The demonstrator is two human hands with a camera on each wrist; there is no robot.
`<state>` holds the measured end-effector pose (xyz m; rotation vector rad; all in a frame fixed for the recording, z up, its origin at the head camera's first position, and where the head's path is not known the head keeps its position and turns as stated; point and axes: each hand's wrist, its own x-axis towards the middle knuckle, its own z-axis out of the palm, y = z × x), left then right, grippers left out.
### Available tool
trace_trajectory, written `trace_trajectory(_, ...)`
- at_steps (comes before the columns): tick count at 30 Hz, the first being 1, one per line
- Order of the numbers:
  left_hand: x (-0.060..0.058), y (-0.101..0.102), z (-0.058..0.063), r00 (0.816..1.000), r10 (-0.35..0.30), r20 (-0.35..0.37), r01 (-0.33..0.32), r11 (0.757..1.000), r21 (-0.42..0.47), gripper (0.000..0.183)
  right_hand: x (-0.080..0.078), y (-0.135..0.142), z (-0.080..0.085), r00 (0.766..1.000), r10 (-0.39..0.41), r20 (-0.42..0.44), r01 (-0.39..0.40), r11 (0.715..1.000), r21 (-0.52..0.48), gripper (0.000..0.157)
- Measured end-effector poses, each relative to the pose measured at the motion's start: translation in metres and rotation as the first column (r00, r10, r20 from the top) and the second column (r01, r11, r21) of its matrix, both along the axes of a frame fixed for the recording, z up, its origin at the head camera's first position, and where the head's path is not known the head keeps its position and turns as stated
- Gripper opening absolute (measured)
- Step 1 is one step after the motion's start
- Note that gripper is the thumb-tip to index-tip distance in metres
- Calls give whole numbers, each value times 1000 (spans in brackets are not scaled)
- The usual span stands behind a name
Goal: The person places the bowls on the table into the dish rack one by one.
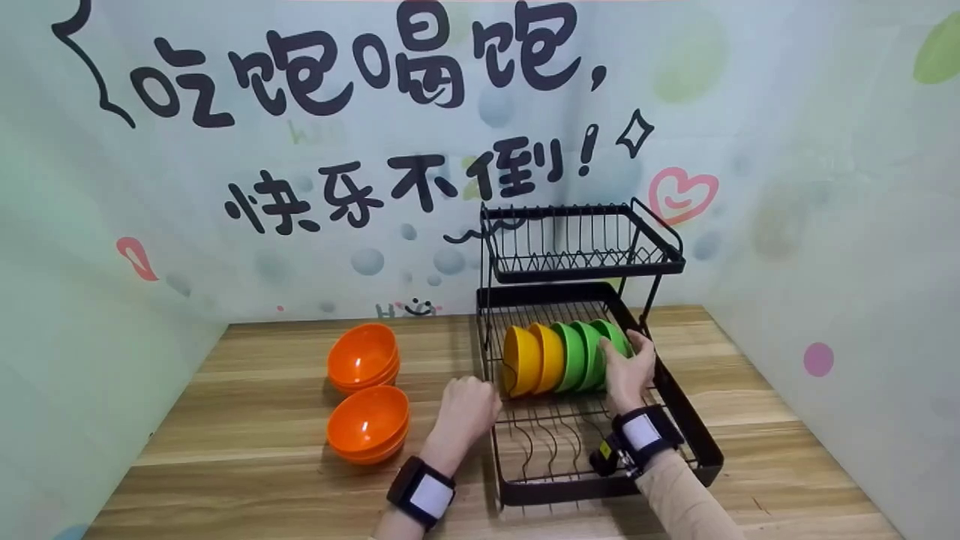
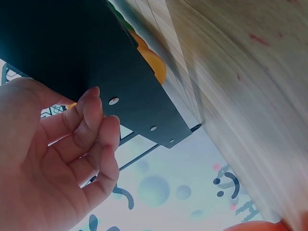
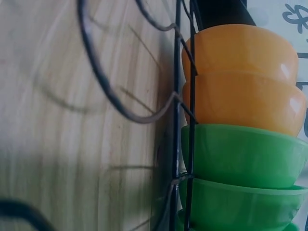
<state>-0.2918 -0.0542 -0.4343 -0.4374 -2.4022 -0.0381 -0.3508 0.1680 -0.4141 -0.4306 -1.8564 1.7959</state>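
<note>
A row of bowls stands on edge in the lower tier of a black two-tier dish rack [image 1: 570, 491]. Two yellow bowls [image 1: 525, 364] are at the left of the row and three green bowls [image 1: 571, 356] at the right. My right hand [image 1: 630, 375] pinches the rightmost green bowl [image 1: 609, 330], thumb on its left, fingers on its right; the right wrist view does not show this hand. At the rack's left side, my left hand [image 1: 469, 409] grips the rim, its curled fingers [image 2: 108, 132] against the dark side panel [image 2: 125, 82].
Two stacks of orange bowls, a rear stack [image 1: 364, 356] and a front stack [image 1: 367, 424], sit left of the rack on the wooden table [image 1: 247, 427]. The rack's wire upper tier [image 1: 585, 274] overhangs the back. Wavy wire dividers [image 1: 551, 446] rise in the front part.
</note>
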Motion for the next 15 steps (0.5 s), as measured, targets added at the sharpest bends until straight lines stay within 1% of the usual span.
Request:
trace_trajectory(5, 0, 0, -1, 1000, 3, -10, -3, 1000, 0, 24, 0, -3, 0, 997, -32, -76, 35, 999, 41, 39)
trace_trajectory(10, 0, 0, -2, 1000, 9, 22, -9, 1000, 16, 23, 1, -5, 1, 988, -50, -148, 62, 995, 83, 28)
trace_trajectory(15, 1, 1, 0, 997, 29, 66, -31, 999, 24, 23, 0, -7, 0, 978, -43, -206, 67, 991, 114, 19)
